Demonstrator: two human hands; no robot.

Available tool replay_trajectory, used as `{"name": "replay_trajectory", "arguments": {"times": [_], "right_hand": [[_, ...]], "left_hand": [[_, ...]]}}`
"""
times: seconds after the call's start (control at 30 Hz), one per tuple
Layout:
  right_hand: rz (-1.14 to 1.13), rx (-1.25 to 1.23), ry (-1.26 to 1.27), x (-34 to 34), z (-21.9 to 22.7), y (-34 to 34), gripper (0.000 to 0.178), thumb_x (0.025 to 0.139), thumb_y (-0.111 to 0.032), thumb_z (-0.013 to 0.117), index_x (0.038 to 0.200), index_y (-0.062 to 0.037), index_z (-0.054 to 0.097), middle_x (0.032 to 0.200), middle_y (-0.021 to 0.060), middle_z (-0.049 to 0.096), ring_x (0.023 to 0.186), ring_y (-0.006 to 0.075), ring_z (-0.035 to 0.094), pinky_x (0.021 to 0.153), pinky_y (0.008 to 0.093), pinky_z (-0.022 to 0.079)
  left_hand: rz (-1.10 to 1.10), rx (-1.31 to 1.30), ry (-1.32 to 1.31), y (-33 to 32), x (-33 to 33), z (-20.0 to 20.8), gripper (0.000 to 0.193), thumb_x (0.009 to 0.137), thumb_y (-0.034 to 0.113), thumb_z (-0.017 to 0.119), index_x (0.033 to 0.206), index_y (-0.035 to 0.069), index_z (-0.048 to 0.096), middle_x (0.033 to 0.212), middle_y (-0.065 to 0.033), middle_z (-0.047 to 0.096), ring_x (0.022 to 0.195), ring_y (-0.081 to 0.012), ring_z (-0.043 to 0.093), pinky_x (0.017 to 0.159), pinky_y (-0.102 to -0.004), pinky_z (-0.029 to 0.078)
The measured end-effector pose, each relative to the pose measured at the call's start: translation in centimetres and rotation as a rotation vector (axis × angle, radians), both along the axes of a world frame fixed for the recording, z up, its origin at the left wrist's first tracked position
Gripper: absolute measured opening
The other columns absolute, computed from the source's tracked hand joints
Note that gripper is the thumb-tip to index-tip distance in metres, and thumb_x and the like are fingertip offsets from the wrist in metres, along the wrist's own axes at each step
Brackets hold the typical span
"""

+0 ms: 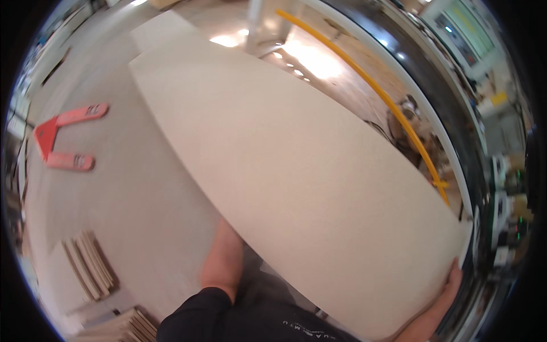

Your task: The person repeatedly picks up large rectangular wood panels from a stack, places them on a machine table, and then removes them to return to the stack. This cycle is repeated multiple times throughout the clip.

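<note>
A large pale board (296, 165) stretches across the view from the far left to the near right. My right hand (454, 276) grips its near right edge, with the fingers partly tucked out of sight. From the lower left my left forearm (224, 259) reaches under the board's near long edge. The board hides the left hand, so its fingers do not show. Another pale panel (165, 31) juts out past the board's far end.
A red pallet jack (51, 139) stands on the floor to the left. Stacked board pieces (88, 265) lie at the lower left, with another stack (122, 328) nearer. A yellow curved bar (370, 80) and a long machine (433, 74) run along the right.
</note>
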State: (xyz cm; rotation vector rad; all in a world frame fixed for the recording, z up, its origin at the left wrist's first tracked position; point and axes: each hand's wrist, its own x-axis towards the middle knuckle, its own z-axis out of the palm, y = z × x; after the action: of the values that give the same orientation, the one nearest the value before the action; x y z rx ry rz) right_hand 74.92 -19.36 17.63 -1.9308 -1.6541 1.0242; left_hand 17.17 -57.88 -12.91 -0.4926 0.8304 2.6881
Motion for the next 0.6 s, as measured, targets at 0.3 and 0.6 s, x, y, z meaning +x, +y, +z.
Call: {"name": "replay_trajectory", "arguments": {"times": [0.3,0.6], "right_hand": [[-0.057,0.262,-0.207,4.6,8.3,1.6,0.077,0.1,-0.061,0.047,0.132,0.0086,0.057,0.125,0.0194,0.066,0.111,0.0292,0.063,0.097,0.0382,0.046],[-0.252,0.321,-0.105,14.0,2.4,4.5,0.075,0.099,-0.057,0.05,0.131,0.0102,0.057,0.126,0.0248,0.065,0.117,0.0336,0.062,0.098,0.0406,0.047]], "left_hand": [[-0.204,-0.163,0.113,9.7,4.6,8.2,0.069,0.101,0.05,0.038,0.152,0.003,0.034,0.15,-0.0146,0.045,0.131,-0.0328,0.049,0.108,-0.0448,0.045],[-0.296,-0.235,0.16,14.5,7.2,8.9,0.068,0.101,0.047,0.039,0.152,0.002,0.034,0.149,-0.0152,0.045,0.131,-0.0325,0.049,0.108,-0.0447,0.045]]}}
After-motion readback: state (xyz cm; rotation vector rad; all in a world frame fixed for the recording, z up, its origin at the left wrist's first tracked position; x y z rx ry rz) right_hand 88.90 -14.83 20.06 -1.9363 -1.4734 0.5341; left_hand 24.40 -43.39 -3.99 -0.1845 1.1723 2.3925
